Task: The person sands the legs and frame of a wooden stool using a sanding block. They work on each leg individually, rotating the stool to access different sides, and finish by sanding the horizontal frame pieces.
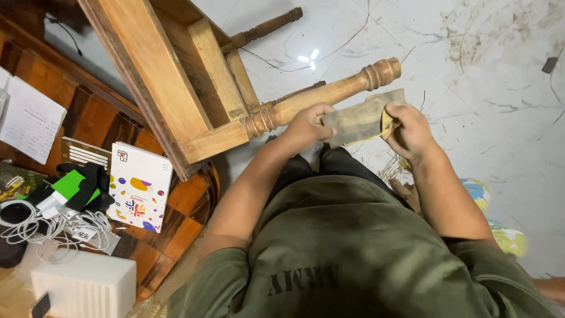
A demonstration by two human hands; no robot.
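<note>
Above the turned wooden leg [321, 97] of an upturned piece of furniture [176, 76], we see both hands holding a worn sheet of sandpaper [360, 119] stretched between them. The left hand [306, 125] has its fingers closed on the sheet's near end, just in front of the leg's ringed collar; the right hand [411, 129] has its fingers curled shut around the far end, where a yellowish backing shows at the fold.

In our judgement, the sheet looks thin and used, so a hard pull between the two grips could tear it. The leg juts out unsupported over the marble floor [500, 76], and pressure on it could rock the frame. Loose wires [53, 227] and boxes lie on the wooden tabletop [176, 206] at the left, well apart from the hands.

Both forearms reach forward from the body, elbows bent, wrists angled inward toward each other, the right one a little farther out.
</note>
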